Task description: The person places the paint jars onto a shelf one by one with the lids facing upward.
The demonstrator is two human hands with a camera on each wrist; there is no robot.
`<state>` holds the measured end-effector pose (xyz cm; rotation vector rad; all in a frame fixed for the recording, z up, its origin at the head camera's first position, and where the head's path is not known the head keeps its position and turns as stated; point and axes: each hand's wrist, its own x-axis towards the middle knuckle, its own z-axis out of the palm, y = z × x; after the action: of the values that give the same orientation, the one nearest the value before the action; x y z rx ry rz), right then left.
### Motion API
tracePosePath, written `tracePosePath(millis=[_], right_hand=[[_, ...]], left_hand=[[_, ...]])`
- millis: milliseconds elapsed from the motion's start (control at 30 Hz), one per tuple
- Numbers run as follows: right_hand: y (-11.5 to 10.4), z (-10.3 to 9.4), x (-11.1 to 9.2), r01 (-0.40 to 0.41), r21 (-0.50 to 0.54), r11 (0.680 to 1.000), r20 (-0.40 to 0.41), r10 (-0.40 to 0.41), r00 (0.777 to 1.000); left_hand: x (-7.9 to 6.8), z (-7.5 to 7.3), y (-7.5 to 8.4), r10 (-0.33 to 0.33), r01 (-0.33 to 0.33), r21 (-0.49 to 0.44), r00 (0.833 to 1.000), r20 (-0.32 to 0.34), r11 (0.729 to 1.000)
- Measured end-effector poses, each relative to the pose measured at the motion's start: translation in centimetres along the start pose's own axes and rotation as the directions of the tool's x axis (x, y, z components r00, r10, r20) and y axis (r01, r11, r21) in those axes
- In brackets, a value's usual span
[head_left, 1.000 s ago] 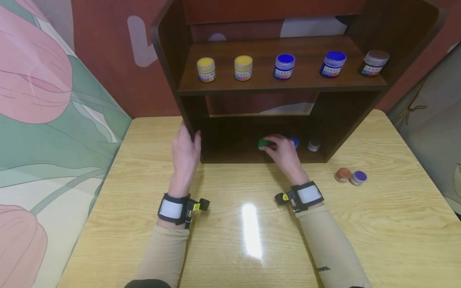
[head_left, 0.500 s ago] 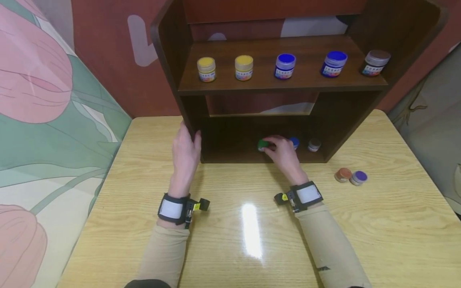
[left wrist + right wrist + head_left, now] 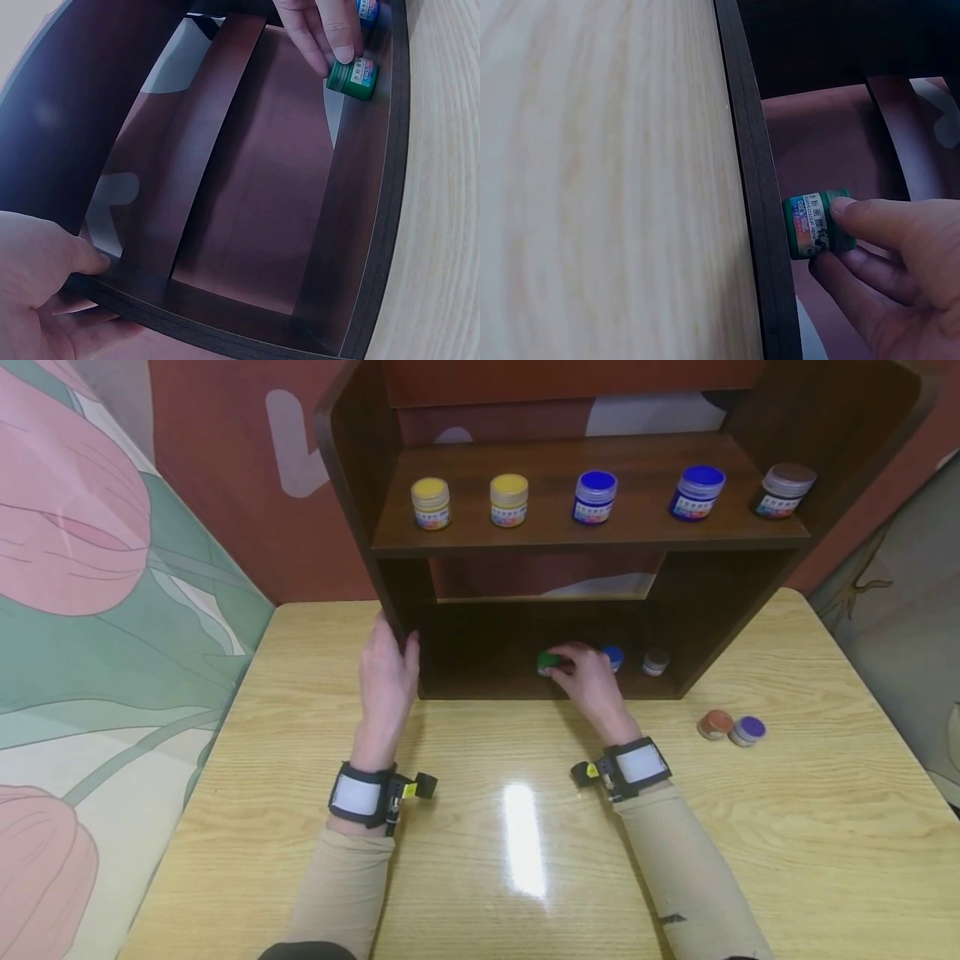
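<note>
My right hand [image 3: 596, 681] pinches a small green paint jar [image 3: 546, 663] between thumb and fingers, on the bottom board of a dark brown shelf [image 3: 495, 687]. In the right wrist view the green paint jar [image 3: 810, 223] shows a printed label and stands upright on the board. My left hand [image 3: 387, 672] grips the shelf's left side panel, thumb on the inner face and fingers outside, as the left wrist view also shows. Right of the held jar, a blue-lidded jar [image 3: 613, 658], partly behind my right hand, and a dark-lidded jar [image 3: 655, 662] share the bottom board.
On the upper board stand two yellow jars [image 3: 508, 502], two blue jars [image 3: 595, 498] and a brown-lidded jar [image 3: 783, 492]. An orange-brown jar [image 3: 715, 725] and a purple-lidded jar [image 3: 747, 732] sit on the wooden table [image 3: 465, 860], right of the shelf. A patterned wall [image 3: 225, 485] lies behind.
</note>
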<state>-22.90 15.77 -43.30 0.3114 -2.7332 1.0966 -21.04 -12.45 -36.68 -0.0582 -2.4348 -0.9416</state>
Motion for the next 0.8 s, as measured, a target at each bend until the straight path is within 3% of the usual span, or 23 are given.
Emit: tracePosePath(millis=[800], right_hand=[[0.01,0.0,0.11,0.005,-0.023,1.0,-0.012,-0.006,1.0]], left_hand=[[-0.04,0.04,0.01,0.012,-0.012,0.009,1.0,-0.007,1.0]])
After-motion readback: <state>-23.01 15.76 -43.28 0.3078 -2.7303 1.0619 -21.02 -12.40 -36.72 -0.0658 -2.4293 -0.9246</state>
